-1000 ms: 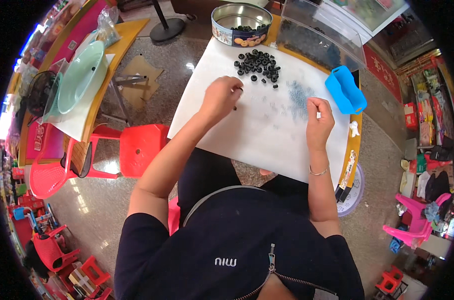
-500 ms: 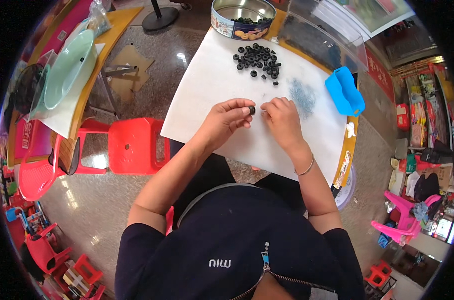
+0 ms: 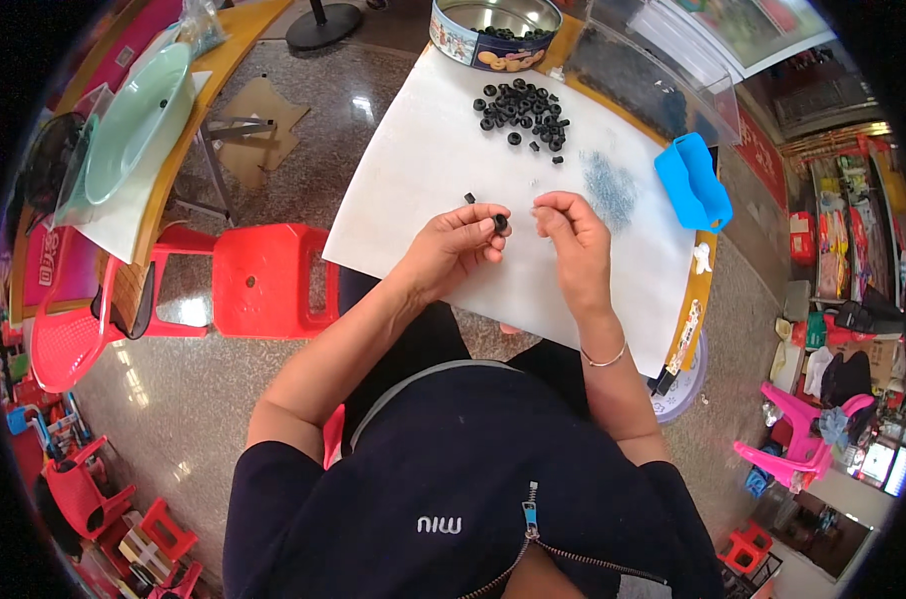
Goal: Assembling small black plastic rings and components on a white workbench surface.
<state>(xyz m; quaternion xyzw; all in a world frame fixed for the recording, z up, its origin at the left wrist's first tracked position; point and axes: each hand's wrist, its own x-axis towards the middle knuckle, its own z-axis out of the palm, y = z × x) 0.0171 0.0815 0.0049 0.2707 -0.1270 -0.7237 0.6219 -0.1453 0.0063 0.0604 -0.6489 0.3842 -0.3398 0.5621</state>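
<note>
A small black ring-shaped part (image 3: pixel 500 225) is pinched between the thumb and fingers of my left hand (image 3: pixel 447 248), over the white sheet (image 3: pixel 393 180). To its right, my right hand (image 3: pixel 579 245) has its thumb and forefinger pressed together; anything between them is too small to make out. A small black piece (image 3: pixel 469 199) lies just beyond my left fingers. Farther off sits a heap of black round parts (image 3: pixel 521 108) of different sizes. Tiny pale blue pieces (image 3: pixel 610 190) are spread on the sheet beyond my right hand.
At the far edge stands a round tin (image 3: pixel 497 50) with more black parts inside. A blue plastic holder (image 3: pixel 692 185) is at the right edge, near a clear box (image 3: pixel 638 80). A red stool (image 3: pixel 258 285) and a green basin (image 3: pixel 134 140) are to the left.
My right hand has turned, its thumb now showing against the forefinger. The small black piece now shows on the sheet beside my left hand. My left hand keeps its black part.
</note>
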